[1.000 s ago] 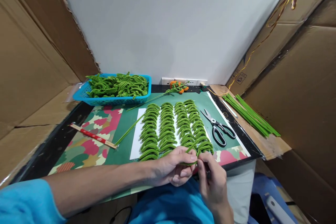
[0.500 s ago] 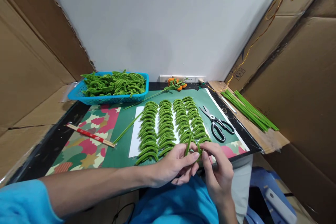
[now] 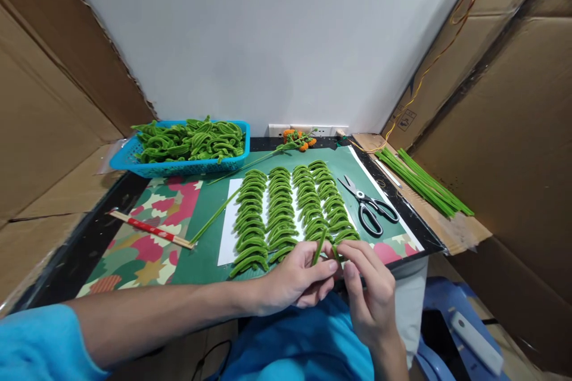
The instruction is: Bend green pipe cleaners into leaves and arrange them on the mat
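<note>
A short green pipe cleaner (image 3: 320, 246) sticks up from my left hand (image 3: 297, 277), whose thumb and fingers are closed around it. My right hand (image 3: 370, 289) meets it from the other side, its fingertips on a second green end (image 3: 335, 253) beside the left fingers. Part of the piece is hidden behind my fingers, so I cannot tell whether the two ends belong to one stem. Just beyond my hands, curved green pipe-cleaner pieces (image 3: 250, 223) lie in several columns on a white sheet (image 3: 227, 244). Black-handled scissors (image 3: 369, 214) rest to the right of these columns.
A blue basket (image 3: 179, 169) heaped with bent green pieces stands at the back left. Orange flowers (image 3: 301, 139) lie near the wall socket. Chopsticks in a red wrapper (image 3: 152, 230) are at left, with a long green stem (image 3: 214, 217) nearby. Straight green stems (image 3: 420, 184) lie at right.
My right fingertips have moved slightly inward and now cover more of the second green end. My left hand keeps its grip. The whole view has shifted a little.
</note>
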`<state>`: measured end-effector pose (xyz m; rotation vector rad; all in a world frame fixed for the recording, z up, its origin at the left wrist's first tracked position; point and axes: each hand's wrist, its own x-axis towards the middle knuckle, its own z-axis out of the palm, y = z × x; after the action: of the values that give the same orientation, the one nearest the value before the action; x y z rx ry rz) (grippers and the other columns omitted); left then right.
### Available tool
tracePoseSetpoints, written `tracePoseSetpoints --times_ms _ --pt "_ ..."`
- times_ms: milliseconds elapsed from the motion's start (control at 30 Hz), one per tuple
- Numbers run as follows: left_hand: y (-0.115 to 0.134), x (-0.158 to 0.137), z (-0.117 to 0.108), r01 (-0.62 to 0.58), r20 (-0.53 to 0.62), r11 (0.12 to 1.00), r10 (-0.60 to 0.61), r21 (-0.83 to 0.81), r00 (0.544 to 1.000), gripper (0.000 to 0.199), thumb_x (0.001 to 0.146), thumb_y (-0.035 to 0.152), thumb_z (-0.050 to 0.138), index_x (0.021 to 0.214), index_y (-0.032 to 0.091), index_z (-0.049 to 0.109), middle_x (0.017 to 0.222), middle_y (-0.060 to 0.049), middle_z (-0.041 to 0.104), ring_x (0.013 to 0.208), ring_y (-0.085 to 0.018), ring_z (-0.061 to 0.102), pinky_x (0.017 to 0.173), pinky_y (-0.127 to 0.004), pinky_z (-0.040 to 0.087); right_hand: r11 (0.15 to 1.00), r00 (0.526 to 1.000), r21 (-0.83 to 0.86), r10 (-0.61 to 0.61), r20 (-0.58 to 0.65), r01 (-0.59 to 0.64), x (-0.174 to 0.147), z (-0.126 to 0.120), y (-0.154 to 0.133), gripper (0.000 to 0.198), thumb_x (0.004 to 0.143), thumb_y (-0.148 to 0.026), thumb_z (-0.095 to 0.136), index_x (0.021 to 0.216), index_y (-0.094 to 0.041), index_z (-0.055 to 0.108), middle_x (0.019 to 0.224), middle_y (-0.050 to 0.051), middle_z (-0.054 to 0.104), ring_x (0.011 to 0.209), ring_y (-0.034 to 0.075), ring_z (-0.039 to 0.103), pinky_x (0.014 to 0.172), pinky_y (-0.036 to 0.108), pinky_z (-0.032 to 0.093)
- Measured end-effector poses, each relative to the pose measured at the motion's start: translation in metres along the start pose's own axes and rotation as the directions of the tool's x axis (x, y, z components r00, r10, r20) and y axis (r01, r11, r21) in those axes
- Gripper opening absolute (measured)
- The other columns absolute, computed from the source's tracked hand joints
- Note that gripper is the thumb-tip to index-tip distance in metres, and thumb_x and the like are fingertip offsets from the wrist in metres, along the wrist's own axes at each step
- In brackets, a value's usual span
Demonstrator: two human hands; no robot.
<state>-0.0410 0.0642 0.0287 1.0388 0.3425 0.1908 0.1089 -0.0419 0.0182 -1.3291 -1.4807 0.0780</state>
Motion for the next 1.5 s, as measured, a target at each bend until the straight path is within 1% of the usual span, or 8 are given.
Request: tracePoseSetpoints --times_ms 167,400,533,667,900,1200,1367,1500 --pt "0.001 -0.002 0.001 0.059 0.035 0.996 -0.061 0.066 0.998 0.041 0.101 0.057 0.066 0.102 0.022 0.045 0.066 0.007 0.059 0.039 -0.004 0.036 0.037 -0.017 0.026 0.999 1.000 0.033 -0.008 0.002 0.008 0.001 -0.007 0.000 0.029 0.109 -0.020 0.046 0.120 -0.022 0.072 0.117 0.011 0.073 0.108 0.024 0.072 0.089 0.037 0.059" --pt "0.001 -0.001 0.001 0.026 0.052 0.998 -0.028 0.054 0.998 0.054 0.094 0.064 0.070 0.077 0.019 0.045 0.068 0.006 0.040 0.054 -0.006 0.034 0.047 -0.020 0.025 0.997 0.997 0.063 0.049 0.055 -0.052 -0.004 -0.003 -0.004 0.036 0.112 -0.031 0.042 0.129 -0.024 0.074 0.131 0.012 0.069 0.122 0.027 0.068 0.097 0.041 0.058" --pt "0.004 -0.002 -0.002 0.121 0.111 0.988 -0.131 0.090 0.985 0.047 0.096 0.060 0.068 0.082 0.017 0.056 0.065 0.005 0.042 0.053 -0.008 0.033 0.046 -0.024 0.022 0.970 0.993 0.217 0.097 0.064 -0.109 -0.003 -0.005 -0.010 0.043 0.114 -0.036 0.035 0.133 -0.030 0.074 0.145 0.009 0.065 0.133 0.028 0.063 0.107 0.047 0.054" --pt "0.008 -0.003 0.000 0.197 0.127 0.976 -0.208 0.094 0.970 0.047 0.091 0.059 0.073 0.077 0.017 0.055 0.063 0.004 0.044 0.053 -0.008 0.031 0.048 -0.027 0.018 0.928 0.989 0.348 0.098 0.111 -0.131 -0.001 -0.004 -0.017 0.045 0.114 -0.044 0.036 0.142 -0.030 0.069 0.144 0.009 0.068 0.138 0.032 0.059 0.116 0.055 0.047" --pt "0.008 -0.004 -0.004 0.176 0.159 0.982 -0.184 0.061 0.970 0.039 0.092 0.053 0.070 0.084 0.017 0.056 0.064 0.005 0.040 0.052 -0.008 0.026 0.047 -0.025 0.015 0.966 0.998 0.252 0.062 -0.018 -0.055 -0.001 -0.004 -0.011 0.044 0.115 -0.039 0.034 0.132 -0.026 0.073 0.120 0.010 0.076 0.115 0.031 0.068 0.102 0.054 0.051" --pt "0.004 -0.005 -0.006 0.123 0.088 0.991 -0.119 -0.045 0.989 0.041 0.099 0.056 0.068 0.091 0.019 0.051 0.059 0.009 0.033 0.049 -0.007 0.019 0.044 -0.022 0.011 0.996 0.997 0.042 0.074 -0.006 -0.074 0.004 -0.003 -0.004 0.023 0.105 -0.012 0.058 0.121 -0.024 0.069 0.114 0.008 0.073 0.111 0.025 0.066 0.096 0.043 0.054" --pt "-0.003 -0.002 -0.003 0.022 0.064 0.998 -0.018 -0.064 0.998 0.040 0.104 0.057 0.060 0.097 0.019 0.052 0.065 0.010 0.033 0.048 -0.005 0.020 0.042 -0.020 0.013 0.993 0.994 0.046 0.108 0.019 -0.108 0.005 -0.009 -0.001 0.013 0.103 -0.012 0.065 0.109 -0.023 0.069 0.100 0.004 0.072 0.095 0.021 0.065 0.085 0.035 0.054" --pt "-0.004 -0.002 0.000 -0.009 0.009 1.000 0.009 -0.013 1.000 0.042 0.103 0.058 0.062 0.093 0.020 0.049 0.066 0.009 0.036 0.048 -0.005 0.026 0.043 -0.020 0.017 0.970 0.974 0.100 0.213 0.081 -0.220 0.003 -0.012 -0.003 0.006 0.104 -0.019 0.066 0.105 -0.022 0.070 0.088 0.001 0.070 0.077 0.016 0.064 0.066 0.028 0.051"
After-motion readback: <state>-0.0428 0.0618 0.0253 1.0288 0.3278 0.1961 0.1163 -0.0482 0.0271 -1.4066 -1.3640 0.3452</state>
